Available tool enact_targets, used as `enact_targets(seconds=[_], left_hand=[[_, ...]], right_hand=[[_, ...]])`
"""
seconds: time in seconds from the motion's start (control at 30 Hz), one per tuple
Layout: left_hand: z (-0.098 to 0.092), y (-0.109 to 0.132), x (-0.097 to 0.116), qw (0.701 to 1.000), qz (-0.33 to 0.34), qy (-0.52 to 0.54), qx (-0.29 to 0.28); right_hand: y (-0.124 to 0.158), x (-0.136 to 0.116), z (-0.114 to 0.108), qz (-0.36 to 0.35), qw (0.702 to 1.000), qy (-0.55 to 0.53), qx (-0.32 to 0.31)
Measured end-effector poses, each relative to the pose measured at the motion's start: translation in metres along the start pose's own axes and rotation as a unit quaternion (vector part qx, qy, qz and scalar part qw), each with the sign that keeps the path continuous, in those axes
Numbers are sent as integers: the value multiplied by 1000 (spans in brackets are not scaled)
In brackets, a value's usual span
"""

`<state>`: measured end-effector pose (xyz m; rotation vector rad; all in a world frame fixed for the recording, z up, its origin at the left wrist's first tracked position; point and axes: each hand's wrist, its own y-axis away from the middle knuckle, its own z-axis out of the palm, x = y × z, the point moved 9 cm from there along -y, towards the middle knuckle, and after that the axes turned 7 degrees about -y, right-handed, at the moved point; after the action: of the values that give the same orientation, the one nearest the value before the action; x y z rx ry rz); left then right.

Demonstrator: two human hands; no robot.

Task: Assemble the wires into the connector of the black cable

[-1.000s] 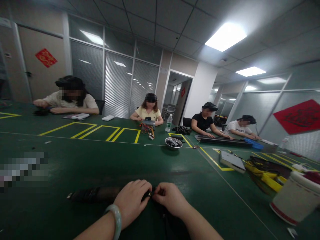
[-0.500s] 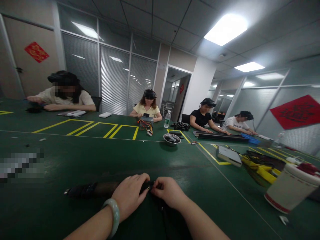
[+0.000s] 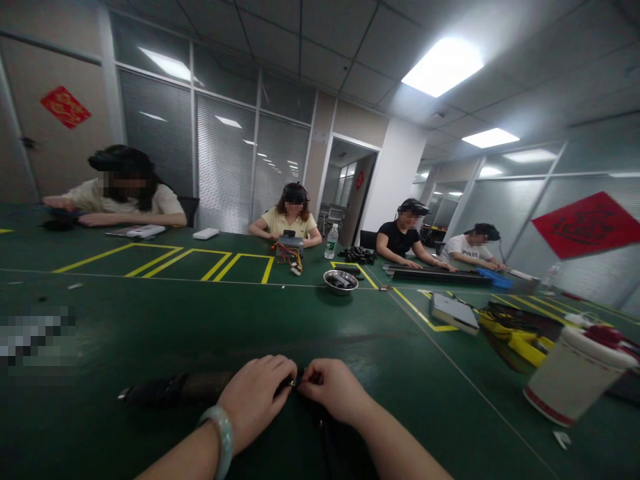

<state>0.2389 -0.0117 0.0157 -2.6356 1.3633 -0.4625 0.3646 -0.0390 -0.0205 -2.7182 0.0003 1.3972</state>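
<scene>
A long dark object (image 3: 170, 388) lies flat on the green table (image 3: 250, 320) near its front edge. My left hand (image 3: 253, 398), with a pale bangle on the wrist, presses closed fingers on the object's right end. My right hand (image 3: 333, 388) pinches a small part at that same end, fingertips touching those of the left. What the small part is I cannot make out. More dark material (image 3: 345, 453) lies under my right forearm.
A white cup (image 3: 570, 380) stands at the right beside yellow cables (image 3: 520, 343) and a grey box (image 3: 453, 312). A metal bowl (image 3: 341, 281) sits mid-table. Several other people sit working along the far side. Yellow tape lines (image 3: 200, 263) mark the table.
The camera has turned slightly, so the scene sits a little lower and further left. My two hands stay together on the object's end.
</scene>
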Motion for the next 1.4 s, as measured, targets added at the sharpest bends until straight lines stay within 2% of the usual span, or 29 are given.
enact_targets(seconds=[0.3,0.43,0.77,1.0,1.17,1.4], left_hand=[[-2,1,5,1000,20,9,-13],[-3,1,2,1000,2,16,-5],[-2,0,3,1000,13,7,-4],[-1,0,-4,1000,-29,5,-1],[-1,0,1,1000,-5,7,-4],[-2,1,-3,1000,-21,8,-1]], right_hand=[[1,-3,-1,12,1000,-12,2],[1,-6,-1,19,1000,-16,-10],[0,0,1,17,1000,-25,0],[0,0,0,20,999,-28,-2],[-1,2,0,15,1000,-24,5],[0,-2,0,7,999,-34,-6]])
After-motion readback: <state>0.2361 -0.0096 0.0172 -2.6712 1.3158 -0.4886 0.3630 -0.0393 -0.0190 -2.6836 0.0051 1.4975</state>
